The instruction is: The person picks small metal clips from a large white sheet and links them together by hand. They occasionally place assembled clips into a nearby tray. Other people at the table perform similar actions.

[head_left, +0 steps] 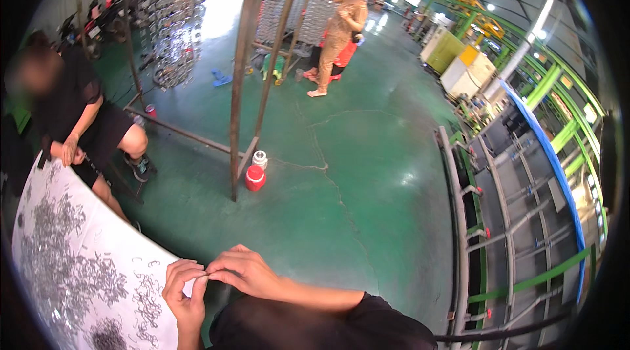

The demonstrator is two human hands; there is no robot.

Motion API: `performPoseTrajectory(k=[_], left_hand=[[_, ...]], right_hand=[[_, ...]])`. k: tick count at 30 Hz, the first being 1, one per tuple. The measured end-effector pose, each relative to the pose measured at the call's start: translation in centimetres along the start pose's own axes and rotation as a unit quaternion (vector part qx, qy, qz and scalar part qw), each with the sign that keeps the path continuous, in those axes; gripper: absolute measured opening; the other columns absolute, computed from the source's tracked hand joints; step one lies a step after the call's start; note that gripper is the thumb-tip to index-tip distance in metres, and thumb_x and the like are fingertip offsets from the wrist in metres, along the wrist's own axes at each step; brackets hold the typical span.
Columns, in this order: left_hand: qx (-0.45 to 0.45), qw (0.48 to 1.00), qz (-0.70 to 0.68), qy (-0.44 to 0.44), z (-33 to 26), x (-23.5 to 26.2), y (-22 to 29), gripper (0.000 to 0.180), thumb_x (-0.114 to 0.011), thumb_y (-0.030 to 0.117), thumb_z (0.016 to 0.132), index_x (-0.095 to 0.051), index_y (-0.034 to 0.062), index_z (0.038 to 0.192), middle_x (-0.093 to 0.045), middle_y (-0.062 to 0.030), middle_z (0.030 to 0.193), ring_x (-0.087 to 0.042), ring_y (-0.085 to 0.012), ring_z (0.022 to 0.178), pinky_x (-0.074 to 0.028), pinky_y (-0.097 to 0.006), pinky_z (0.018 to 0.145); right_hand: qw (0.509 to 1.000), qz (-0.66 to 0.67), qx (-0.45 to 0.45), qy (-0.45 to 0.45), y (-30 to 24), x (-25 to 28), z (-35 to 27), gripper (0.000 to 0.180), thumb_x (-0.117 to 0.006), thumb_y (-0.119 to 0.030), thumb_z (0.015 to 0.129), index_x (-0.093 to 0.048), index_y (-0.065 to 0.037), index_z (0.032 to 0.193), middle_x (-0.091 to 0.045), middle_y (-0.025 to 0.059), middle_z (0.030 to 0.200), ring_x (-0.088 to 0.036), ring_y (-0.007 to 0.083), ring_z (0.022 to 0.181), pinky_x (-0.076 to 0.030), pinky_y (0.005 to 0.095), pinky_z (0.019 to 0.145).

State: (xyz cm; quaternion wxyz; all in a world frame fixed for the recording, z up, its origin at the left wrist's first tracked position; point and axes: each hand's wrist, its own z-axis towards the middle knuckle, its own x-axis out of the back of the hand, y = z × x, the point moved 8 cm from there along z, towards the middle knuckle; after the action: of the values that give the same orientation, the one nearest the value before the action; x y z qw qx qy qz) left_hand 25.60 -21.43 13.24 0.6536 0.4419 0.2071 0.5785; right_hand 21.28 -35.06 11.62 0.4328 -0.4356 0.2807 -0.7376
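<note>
My left hand [184, 289] and my right hand [241, 271] meet at the fingertips just past the near edge of a white table [49, 179]. Between the fingertips both hands pinch a small metal part [206, 278], too tiny to see in detail. My right forearm, in a black sleeve, comes in from the lower right. Several small grey metal hooks [62, 271] lie in heaps and singly on the table, and the nearest loose ones are just left of my left hand.
A seated person in black [79, 123] works at the table's far end. Rusty metal frames [239, 87] hung with metal parts stand on the green floor. A red container and a white bottle [256, 171] sit by one post. Another person [338, 32] stands far off. A grey rack machine [518, 219] is on the right.
</note>
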Motion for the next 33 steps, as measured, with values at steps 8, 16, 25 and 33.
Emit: performPoseTrajectory(k=[8,16,25,33], left_hand=[[0.042,0.985,0.103,0.135,-2.2,3.8,-1.3,0.021,-0.068,0.008,0.082,-0.064,0.0013,0.102,-0.065,-0.0143,0.100,-0.061,-0.0316,0.095,-0.047,-0.040,0.085],[0.252,0.842,0.245,0.408,-15.1,10.6,-7.7,0.017,-0.058,0.007,0.090,-0.064,0.0008,0.104,-0.065,-0.0142,0.100,-0.062,-0.0292,0.094,-0.048,-0.036,0.083],[0.315,0.719,0.419,0.456,-24.7,25.4,-18.3,0.012,-0.063,0.009,0.085,-0.069,0.0024,0.094,-0.067,-0.0150,0.089,-0.062,-0.0326,0.082,-0.049,-0.038,0.074],[0.385,0.707,0.442,0.396,-20.7,41.0,-30.0,0.014,-0.066,0.013,0.081,-0.069,0.0045,0.091,-0.066,-0.0153,0.094,-0.061,-0.0325,0.091,-0.050,-0.043,0.079]], right_hand=[[0.990,0.068,-0.008,-0.120,2.2,-3.7,3.5,0.008,-0.071,-0.004,0.080,-0.067,-0.004,0.086,-0.068,0.0104,0.085,-0.063,0.0251,0.080,-0.050,0.0343,0.073],[0.955,0.161,0.010,-0.250,1.8,-9.4,5.4,0.008,-0.070,0.002,0.080,-0.064,0.000,0.085,-0.066,0.0088,0.081,-0.062,0.0205,0.076,-0.048,0.0294,0.070],[0.942,0.150,0.034,-0.299,-0.5,-16.3,6.7,0.009,-0.070,-0.001,0.080,-0.063,-0.001,0.086,-0.066,0.0086,0.081,-0.060,0.0216,0.075,-0.046,0.0306,0.069],[0.954,0.088,0.090,-0.271,-4.5,-22.6,7.6,0.005,-0.064,0.002,0.086,-0.061,0.003,0.088,-0.063,0.0097,0.082,-0.062,0.0155,0.073,-0.050,0.0248,0.066]])
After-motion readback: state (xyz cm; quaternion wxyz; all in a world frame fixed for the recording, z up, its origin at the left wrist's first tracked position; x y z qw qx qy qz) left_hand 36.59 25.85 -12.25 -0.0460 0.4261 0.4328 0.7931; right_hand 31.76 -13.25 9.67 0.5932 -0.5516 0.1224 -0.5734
